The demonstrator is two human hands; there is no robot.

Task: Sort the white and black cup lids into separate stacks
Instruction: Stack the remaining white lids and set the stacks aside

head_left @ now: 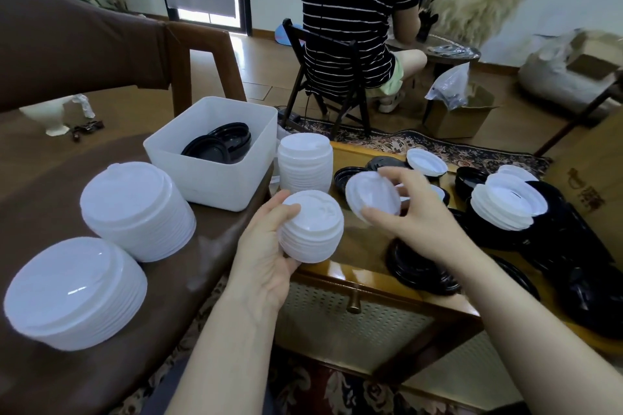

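Left hand (pixel 266 248) gripped white lid stack (pixel 312 227) nr bin (pixel 215 158); right hand (pixel 418 212) fingers pinched single white lid (pixel 372 194) beside it.

Lids (pixel 219 145) lie in the tub (pixel 215 178), a stack (pixel 305 162) just right.

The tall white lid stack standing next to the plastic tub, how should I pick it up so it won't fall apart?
Wrap your grip around the lower side walls of the tall white lid stack, coming from the near side. It stands upright and loose, so lifting by the top would only take a few lids. The tub blocks its left.
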